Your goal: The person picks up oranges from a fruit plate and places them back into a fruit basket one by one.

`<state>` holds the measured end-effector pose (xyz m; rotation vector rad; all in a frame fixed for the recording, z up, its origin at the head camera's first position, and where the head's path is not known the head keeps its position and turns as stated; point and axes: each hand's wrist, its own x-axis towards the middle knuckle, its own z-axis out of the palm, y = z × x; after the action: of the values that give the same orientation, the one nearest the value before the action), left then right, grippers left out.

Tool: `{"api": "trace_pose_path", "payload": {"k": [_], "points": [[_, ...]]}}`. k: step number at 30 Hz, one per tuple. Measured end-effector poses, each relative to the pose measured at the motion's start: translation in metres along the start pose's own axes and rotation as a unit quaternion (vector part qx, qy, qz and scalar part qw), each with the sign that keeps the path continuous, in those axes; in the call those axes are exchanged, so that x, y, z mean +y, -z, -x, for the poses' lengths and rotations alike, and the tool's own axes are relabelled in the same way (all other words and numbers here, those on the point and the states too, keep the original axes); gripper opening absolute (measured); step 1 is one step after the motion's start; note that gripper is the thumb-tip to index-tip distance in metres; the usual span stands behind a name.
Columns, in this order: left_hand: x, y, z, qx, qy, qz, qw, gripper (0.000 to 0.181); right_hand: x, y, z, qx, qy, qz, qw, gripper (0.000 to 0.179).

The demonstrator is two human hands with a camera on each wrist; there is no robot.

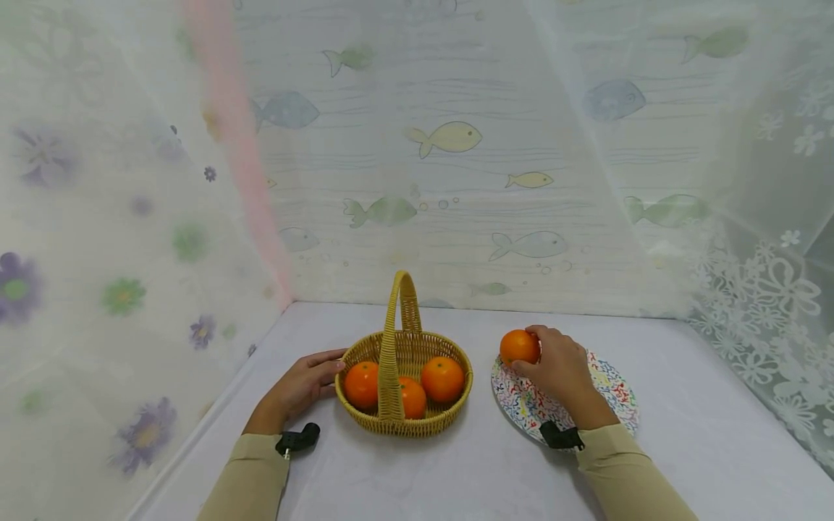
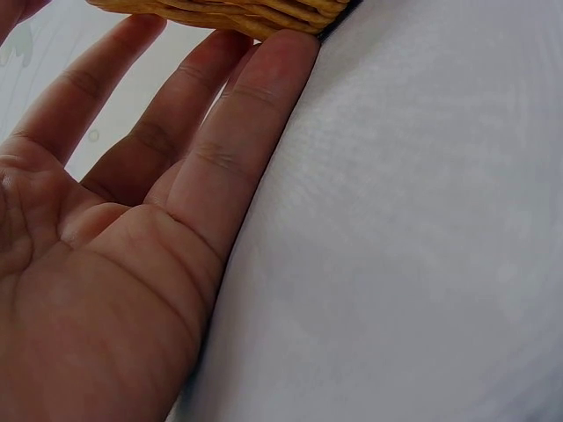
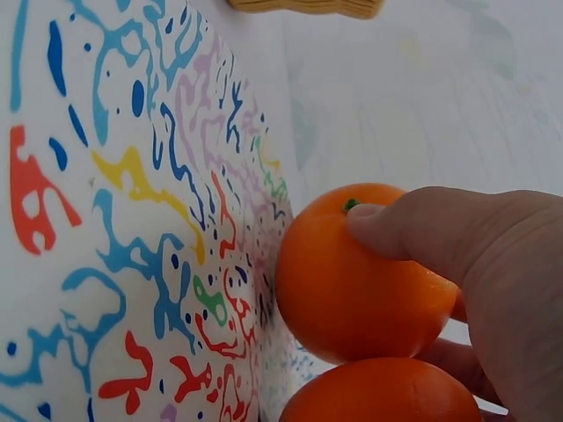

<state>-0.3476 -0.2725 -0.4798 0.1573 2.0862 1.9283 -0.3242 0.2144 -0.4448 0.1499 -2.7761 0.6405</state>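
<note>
My right hand [image 1: 559, 365] holds an orange [image 1: 519, 347] at the plate's left far edge. In the right wrist view its thumb lies by the green stem of that orange [image 3: 356, 281], the other fingers partly hidden behind. A second orange [image 3: 383, 396] touches it there; the head view does not show this one. The round plate [image 1: 612, 391] has a multicoloured squiggle pattern. My left hand [image 1: 306, 383] rests against the left side of a yellow woven basket [image 1: 417, 428]; its extended fingers [image 2: 233, 149] touch the weave. Inside the basket lie three oranges [image 1: 443, 379], one partly behind the handle.
The basket's tall arched handle [image 1: 389, 347] rises above its rim. A white cloth [image 1: 482, 477] covers the table. Behind hangs a curtain [image 1: 449, 217] with printed fish; a flowered curtain [image 1: 130, 253] borders the left side, and lacy fabric [image 1: 769, 325] the right.
</note>
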Motion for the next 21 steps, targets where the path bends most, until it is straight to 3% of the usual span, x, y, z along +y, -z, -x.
{"api": "trace_pose_path", "payload": {"k": [11, 21], "points": [[0.001, -0.002, 0.002, 0.006, 0.002, -0.001, 1.0, 0.061, -0.009, 0.005, 0.001, 0.012, 0.009, -0.022, 0.9997, 0.069], [0.002, -0.001, 0.002, 0.001, 0.007, -0.002, 1.0, 0.062, -0.024, 0.012, 0.003, 0.015, 0.028, -0.085, 0.9959, 0.07]]}}
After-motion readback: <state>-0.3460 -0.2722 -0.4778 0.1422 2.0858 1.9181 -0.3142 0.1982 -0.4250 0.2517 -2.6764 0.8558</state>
